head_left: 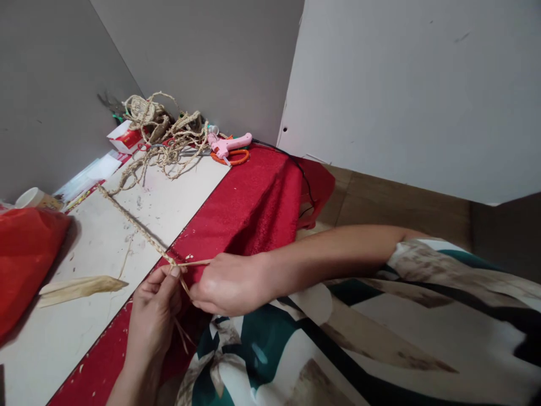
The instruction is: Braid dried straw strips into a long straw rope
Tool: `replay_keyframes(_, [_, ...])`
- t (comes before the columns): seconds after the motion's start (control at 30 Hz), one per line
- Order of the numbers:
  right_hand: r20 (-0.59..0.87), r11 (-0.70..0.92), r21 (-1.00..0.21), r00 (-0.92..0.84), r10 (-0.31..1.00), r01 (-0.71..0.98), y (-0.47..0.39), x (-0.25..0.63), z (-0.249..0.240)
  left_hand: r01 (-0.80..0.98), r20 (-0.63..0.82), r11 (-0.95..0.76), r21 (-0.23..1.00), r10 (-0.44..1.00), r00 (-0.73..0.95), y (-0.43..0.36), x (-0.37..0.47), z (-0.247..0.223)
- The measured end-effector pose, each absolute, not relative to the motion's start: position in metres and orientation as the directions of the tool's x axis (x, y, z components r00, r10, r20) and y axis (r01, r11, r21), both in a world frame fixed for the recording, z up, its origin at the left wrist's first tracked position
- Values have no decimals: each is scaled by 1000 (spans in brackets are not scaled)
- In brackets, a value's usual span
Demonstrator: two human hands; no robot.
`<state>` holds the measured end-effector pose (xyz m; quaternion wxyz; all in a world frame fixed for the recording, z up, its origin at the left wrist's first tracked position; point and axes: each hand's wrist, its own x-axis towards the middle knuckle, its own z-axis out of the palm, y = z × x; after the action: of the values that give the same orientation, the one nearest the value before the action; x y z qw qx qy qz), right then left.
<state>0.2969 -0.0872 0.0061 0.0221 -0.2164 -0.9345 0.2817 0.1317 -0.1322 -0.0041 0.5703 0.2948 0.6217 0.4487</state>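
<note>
A braided straw cord (137,224) runs from the tangle on the table down to my hands. My left hand (157,296) pinches its near end between thumb and forefinger, at the table's front edge. Just to the right, my right hand (232,283) is closed on a loose straw strand (193,263) that leads out of the braid. Other thin strand ends (182,332) hang below my left hand. A flat dried husk strip (84,287) lies on the white board, left of my hands.
A heap of braided cord (158,127) sits at the back, beside a pink glue gun (228,145) and orange-handled scissors (236,158). A red bag (25,259) and a paper cup (36,199) are at left. A black cable (302,169) hangs past the red cloth (253,203).
</note>
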Motion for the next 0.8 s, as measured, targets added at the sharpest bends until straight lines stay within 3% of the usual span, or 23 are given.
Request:
replay_keyframes(0.07, [-62,716,-594,-909,412,365,-82,306,14,-150,-446,423,893,878,-176,-134,128,-5])
replay_keyframes(0.23, [163,560,-750,-721,673,353,-58,321,25,-152,-431,408,900,883,-187,-138,120,-5])
replay_keyframes(0.33, [154,491,-816,-704,693,305,-44,314,19,-147,-441,418,897,874,-206,-139,117,-5])
replay_keyframes(0.4, [87,395,-883,-739,668,253,-37,303,12,-153,-437,411,898,870,-228,-140,116,-5])
replay_keyframes(0.53, [-150,23,-979,-791,593,202,-22,272,-1,-92,-374,362,927,898,-234,-142,113,-6])
replay_keyframes(0.8, [-392,-387,-902,-737,551,190,36,195,0,-17,-339,342,940,922,-185,-142,100,-1])
